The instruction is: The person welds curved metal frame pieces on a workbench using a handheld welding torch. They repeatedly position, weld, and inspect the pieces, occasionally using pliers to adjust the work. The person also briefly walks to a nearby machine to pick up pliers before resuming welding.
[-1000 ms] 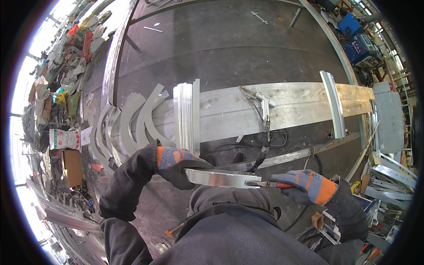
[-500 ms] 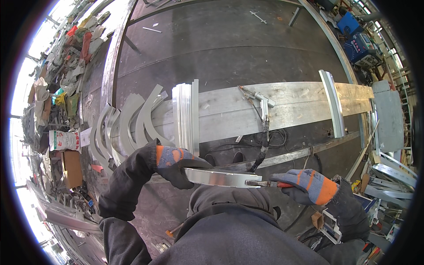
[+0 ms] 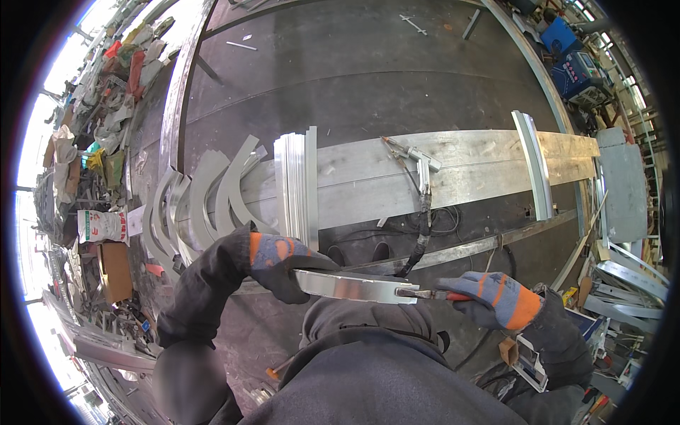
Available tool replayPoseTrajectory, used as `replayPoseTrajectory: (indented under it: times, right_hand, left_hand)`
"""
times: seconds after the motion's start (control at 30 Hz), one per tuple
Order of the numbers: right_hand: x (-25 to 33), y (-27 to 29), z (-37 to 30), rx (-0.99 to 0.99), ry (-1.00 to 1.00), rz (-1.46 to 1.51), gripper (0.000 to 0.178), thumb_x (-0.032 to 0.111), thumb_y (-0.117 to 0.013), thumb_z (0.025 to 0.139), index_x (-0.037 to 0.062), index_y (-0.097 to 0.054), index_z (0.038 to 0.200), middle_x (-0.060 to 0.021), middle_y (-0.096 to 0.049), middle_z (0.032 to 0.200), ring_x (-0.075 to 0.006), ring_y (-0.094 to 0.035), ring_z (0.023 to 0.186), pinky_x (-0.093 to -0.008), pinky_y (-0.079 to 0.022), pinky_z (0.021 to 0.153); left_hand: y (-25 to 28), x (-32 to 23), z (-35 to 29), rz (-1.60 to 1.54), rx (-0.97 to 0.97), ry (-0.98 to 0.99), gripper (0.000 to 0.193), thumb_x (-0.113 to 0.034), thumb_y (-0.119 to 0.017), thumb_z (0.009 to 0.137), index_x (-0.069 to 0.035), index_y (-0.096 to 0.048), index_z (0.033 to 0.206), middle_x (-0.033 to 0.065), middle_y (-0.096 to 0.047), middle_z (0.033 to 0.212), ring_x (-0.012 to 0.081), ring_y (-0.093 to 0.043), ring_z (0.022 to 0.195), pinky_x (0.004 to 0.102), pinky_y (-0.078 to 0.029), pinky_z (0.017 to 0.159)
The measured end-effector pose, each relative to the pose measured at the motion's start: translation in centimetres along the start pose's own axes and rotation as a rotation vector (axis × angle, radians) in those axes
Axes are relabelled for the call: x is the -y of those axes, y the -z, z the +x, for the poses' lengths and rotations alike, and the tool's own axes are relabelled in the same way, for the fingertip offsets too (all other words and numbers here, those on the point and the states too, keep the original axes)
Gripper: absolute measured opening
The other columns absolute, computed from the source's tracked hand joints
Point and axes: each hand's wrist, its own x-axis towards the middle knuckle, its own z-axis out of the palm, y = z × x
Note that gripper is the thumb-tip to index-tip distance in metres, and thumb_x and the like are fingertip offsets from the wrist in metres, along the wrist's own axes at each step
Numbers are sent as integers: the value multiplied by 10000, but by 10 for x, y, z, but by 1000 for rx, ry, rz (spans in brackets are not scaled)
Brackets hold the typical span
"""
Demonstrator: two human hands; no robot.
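My left hand point(image 3: 287, 265), in a grey and orange glove, is closed round the left end of a curved silvery metal profile point(image 3: 350, 287). The piece lies crosswise in front of my body, its right end free of that hand. My gloved right hand point(image 3: 489, 294) grips what look like red-handled pliers point(image 3: 453, 295). Their metal jaws overlap the profile's right end; whether they clamp it I cannot tell.
Ahead lies a long metal plank point(image 3: 482, 170) bearing a welding torch point(image 3: 423, 161), a bundle of straight profiles point(image 3: 294, 188) and several curved profiles point(image 3: 205, 195). A blue machine point(image 3: 577, 74) stands far right. Scrap and sacks point(image 3: 103, 225) pile up at left.
The profile's right end and the pliers have shifted very slightly. Both hands keep their grip, and the surroundings look the same.
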Motion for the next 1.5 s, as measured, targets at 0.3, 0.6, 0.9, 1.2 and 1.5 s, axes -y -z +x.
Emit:
replayPoseTrajectory:
  times: [0.3, 0.6, 0.9, 1.2, 1.5]
  right_hand:
    - [7, -2, 7, 60, -170, -27, 578, 11, -667, 881, 85, -562, 1444, -141, -648, 1125, -315, -674, 980, -397, -546, 838]
    - [0, -5, 16, 129, -255, 173, 211, 161, -715, 910, 58, -600, 1054, -98, -622, 860, -235, -623, 763, -363, -501, 700]
    - [-60, -95, 39, -284, -407, 565, 214, 220, -686, 952, 39, -595, 1022, -71, -631, 876, -223, -635, 814, -398, -513, 744]
    - [-121, -185, 165, -723, -542, 1157, 176, 283, -631, 1041, 148, -584, 939, 51, -531, 677, -63, -459, 491, -260, -324, 423]
    - [-229, -287, 275, -942, -386, 1511, 253, 119, -553, 1049, 92, -534, 1300, -60, -604, 1088, -156, -608, 956, -320, -530, 824]
  left_hand:
    - [13, -2, 8, -24, 42, -35, 684, -91, -774, 854, -29, -512, 1482, 121, -718, 1101, 168, -680, 919, 315, -570, 803]
    - [43, -4, 31, 134, 38, 102, 710, -195, -787, 816, -127, -553, 1483, 123, -722, 1213, 249, -714, 1041, 364, -562, 895]
    - [12, -72, 57, 607, -774, -473, 643, -234, -730, 830, -30, -559, 1415, 206, -620, 1200, 413, -643, 1040, 469, -558, 880]
    - [-96, -85, 93, 183, -729, -1385, 481, -278, -504, 1044, 46, -540, 1398, 223, -572, 1345, 357, -632, 1141, 476, -492, 1022]
    - [-119, 133, 193, -559, -1341, 237, 448, -226, -767, 887, -5, -628, 1250, 176, -648, 1133, 279, -652, 989, 365, -549, 916]
